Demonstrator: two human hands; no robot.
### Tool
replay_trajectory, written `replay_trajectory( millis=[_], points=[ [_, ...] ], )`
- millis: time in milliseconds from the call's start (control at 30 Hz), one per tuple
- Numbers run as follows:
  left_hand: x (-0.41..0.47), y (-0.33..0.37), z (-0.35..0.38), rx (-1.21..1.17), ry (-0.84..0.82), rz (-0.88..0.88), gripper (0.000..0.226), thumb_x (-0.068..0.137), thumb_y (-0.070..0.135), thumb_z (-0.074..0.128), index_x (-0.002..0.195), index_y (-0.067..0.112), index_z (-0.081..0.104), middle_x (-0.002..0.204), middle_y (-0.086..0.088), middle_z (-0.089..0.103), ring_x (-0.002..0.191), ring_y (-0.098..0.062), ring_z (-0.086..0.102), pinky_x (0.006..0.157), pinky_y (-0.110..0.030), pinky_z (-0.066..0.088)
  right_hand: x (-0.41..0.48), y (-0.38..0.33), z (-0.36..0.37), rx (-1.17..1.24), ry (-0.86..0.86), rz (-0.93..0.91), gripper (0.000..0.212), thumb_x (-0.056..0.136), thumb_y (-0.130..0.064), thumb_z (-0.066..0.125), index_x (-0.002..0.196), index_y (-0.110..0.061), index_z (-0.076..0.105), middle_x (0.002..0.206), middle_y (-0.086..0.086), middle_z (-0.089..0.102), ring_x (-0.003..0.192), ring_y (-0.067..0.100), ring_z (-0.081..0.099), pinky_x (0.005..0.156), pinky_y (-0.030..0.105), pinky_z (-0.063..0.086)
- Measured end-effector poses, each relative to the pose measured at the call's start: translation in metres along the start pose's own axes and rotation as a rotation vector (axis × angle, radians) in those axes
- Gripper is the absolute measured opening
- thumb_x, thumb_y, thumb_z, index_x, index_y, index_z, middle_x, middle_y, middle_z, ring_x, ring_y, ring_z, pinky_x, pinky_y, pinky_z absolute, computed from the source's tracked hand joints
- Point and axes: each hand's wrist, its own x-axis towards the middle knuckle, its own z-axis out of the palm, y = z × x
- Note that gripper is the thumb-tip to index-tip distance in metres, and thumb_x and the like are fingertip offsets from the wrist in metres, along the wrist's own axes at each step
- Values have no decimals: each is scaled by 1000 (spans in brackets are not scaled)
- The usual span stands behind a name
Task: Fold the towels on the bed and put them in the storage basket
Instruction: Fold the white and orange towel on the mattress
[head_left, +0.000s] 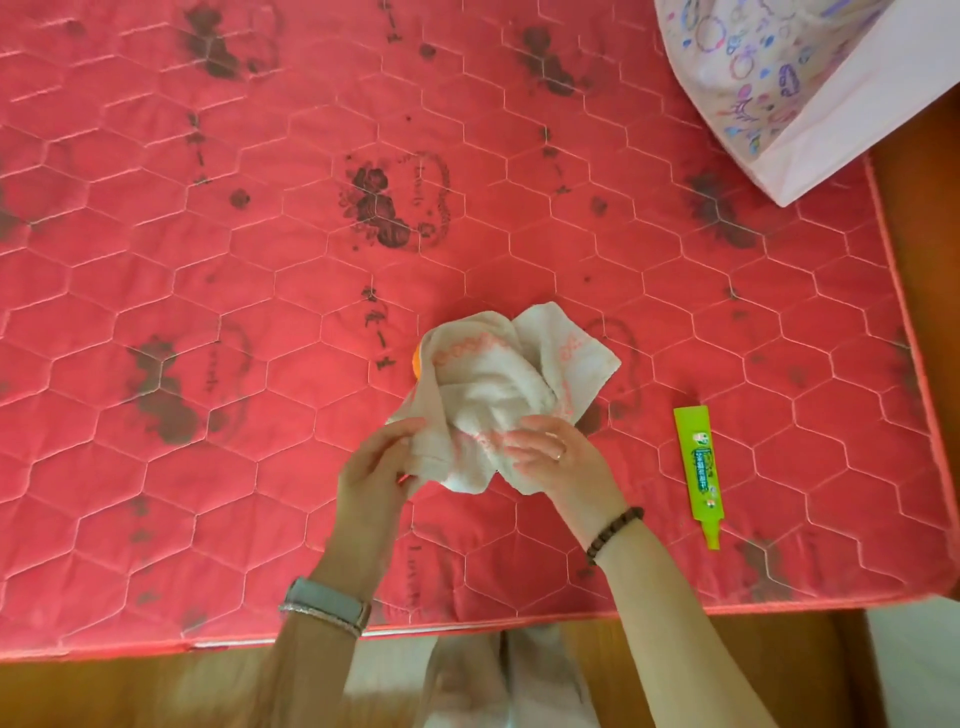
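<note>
Surface: red quilted mattress (260, 270), stitched in hexagons, printed with dark flower motifs.
Frame: brown wooden bed frame (130, 686) along the near edge and down the right side.
Room: pale floor (914, 670) at the near right corner, beyond the frame.
Pillow: at the far right corner, pillow (769, 78) in a pale case with pastel rings and doodles.
Writing on mattress: dark script beside the flower prints, too blurred to read.
Tube: bright green tube (701, 467), lying flat near the right edge, well apart from the cloth; label with small print, not legible.
Towel: white towel (493, 384), crumpled, near the middle of the mattress toward the near edge; pink-orange woven lettering along its borders, unreadable.
Orange object (416, 361): only a sliver showing at the towel's left edge, kind unclear.
Left hand (376, 467): thumb and fingers pinching the towel's near left edge; grey wristband (327, 605) on the wrist.
Right hand (558, 460): fingers folded over the near right bunch, gripping it; ring (558, 456) on one finger, dark bead bracelet (615, 535) at the wrist.
</note>
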Motion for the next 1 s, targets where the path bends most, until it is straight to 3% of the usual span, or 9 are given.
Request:
replay_trajectory(
  millis=[67, 200, 333, 467, 533, 633, 700, 800, 1000],
  points=[
    [-7, 14, 16, 16, -107, 54, 48, 96, -10, 42, 85, 18, 80, 91, -4, 76, 83, -14, 72, 73, -22, 58, -5, -3, 8, -173, -68, -32, 46, 71, 9, 75, 110, -9, 60, 108, 11, 68, 92, 10, 69, 79, 23, 55],
    [-18, 36, 41, 229, -261, 292, 44, 88, -19, 52, 94, 16, 78, 99, 2, 78, 95, -10, 71, 86, -19, 54, -14, -15, 22, -318, -69, -132, 46, 75, -5, 80, 113, -20, 59, 116, -6, 67, 112, 6, 63, 95, 23, 51],
    [-22, 52, 55, 229, -352, 462, 41, 76, -22, 68, 95, 13, 78, 100, -8, 77, 97, -19, 72, 89, -26, 54, -20, -38, 30, -308, 9, -271, 21, 84, -15, 74, 101, -24, 66, 100, -15, 69, 99, 0, 63, 81, 14, 49],
    [-27, 68, 65, 337, -239, 638, 35, 72, 9, 83, 90, 38, 78, 97, 5, 69, 89, -9, 61, 78, -20, 49, -31, -60, 28, -320, 71, -364, 20, 95, -20, 61, 86, -38, 62, 89, -13, 63, 74, 0, 56, 71, 19, 43],
    [-30, 78, 67, 404, -143, 660, 28, 73, 15, 86, 84, 39, 77, 98, 8, 60, 93, -8, 56, 78, -23, 46, -40, -72, 25, -335, 71, -415, 11, 97, -20, 57, 90, -27, 61, 88, -2, 59, 76, 3, 53, 73, 18, 43],
    [-41, 93, 72, 362, -147, 658, 17, 79, 23, 82, 84, 36, 73, 106, 17, 64, 103, -8, 60, 87, -26, 48, -56, -88, 23, -395, 49, -508, 10, 97, -17, 56, 88, -16, 59, 79, -9, 56, 73, -2, 51, 72, 11, 41],
    [-56, 103, 78, 229, -195, 605, 8, 86, 18, 74, 88, 24, 70, 97, 11, 71, 92, -11, 65, 84, -34, 52, -69, -99, 24, -412, 14, -539, 10, 95, -24, 60, 86, -20, 62, 78, -18, 60, 76, -2, 55, 73, 12, 43],
    [-80, 121, 89, 111, -143, 615, 7, 93, 10, 64, 89, 15, 63, 81, 0, 68, 73, -7, 64, 69, -23, 51, -89, -118, 25, -457, -32, -541, 12, 87, -34, 68, 78, -30, 61, 72, -30, 60, 76, -8, 56, 71, 9, 41],
    [-116, 187, 90, -26, 38, 811, 12, 99, 13, 58, 89, 19, 57, 61, 20, 61, 58, 5, 53, 61, -13, 46, -118, -168, 9, -597, 116, -689, 7, 81, -17, 75, 81, -22, 69, 72, -21, 61, 70, -1, 54, 65, 13, 39]
  ],
)
